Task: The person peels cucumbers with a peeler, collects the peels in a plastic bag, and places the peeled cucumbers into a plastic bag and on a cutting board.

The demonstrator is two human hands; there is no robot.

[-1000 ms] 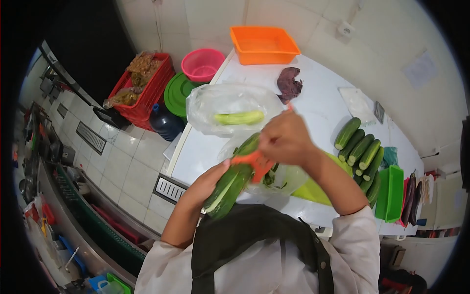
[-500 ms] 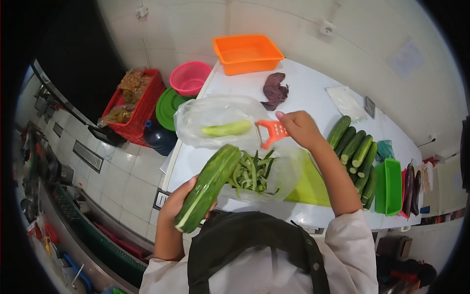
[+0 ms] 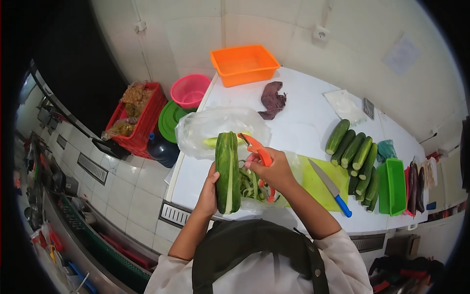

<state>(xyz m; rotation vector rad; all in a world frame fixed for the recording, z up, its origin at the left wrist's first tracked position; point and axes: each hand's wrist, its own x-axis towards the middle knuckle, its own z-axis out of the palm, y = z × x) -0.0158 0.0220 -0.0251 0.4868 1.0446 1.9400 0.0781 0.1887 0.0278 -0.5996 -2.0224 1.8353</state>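
My left hand (image 3: 209, 193) is wrapped around a large green cucumber (image 3: 226, 171) that has one pale peeled stripe down its length. An orange peeler (image 3: 265, 156) is gripped in my right hand (image 3: 275, 171), its blade end close to the cucumber's upper part; whether it touches cannot be told. Below the right hand, a heap of green peels (image 3: 249, 190) lies on clear plastic, partly covered. Behind the held cucumber, a pale peeled cucumber (image 3: 209, 142) rests on a clear plastic bag (image 3: 193, 128), mostly hidden.
A blue-handled knife (image 3: 329, 181) lies on a yellow-green cutting board (image 3: 316, 196). Several unpeeled cucumbers (image 3: 353, 149) are piled right of it, beside a green basket (image 3: 393, 188) and eggplants (image 3: 416, 186). An orange tub (image 3: 245, 66) and dark cloth (image 3: 272, 100) sit at the back.
The cucumber has swung from slanted to upright and shifted right. My right hand has brought the peeler down and left to it. The knife, earlier hidden behind my right arm, now shows.
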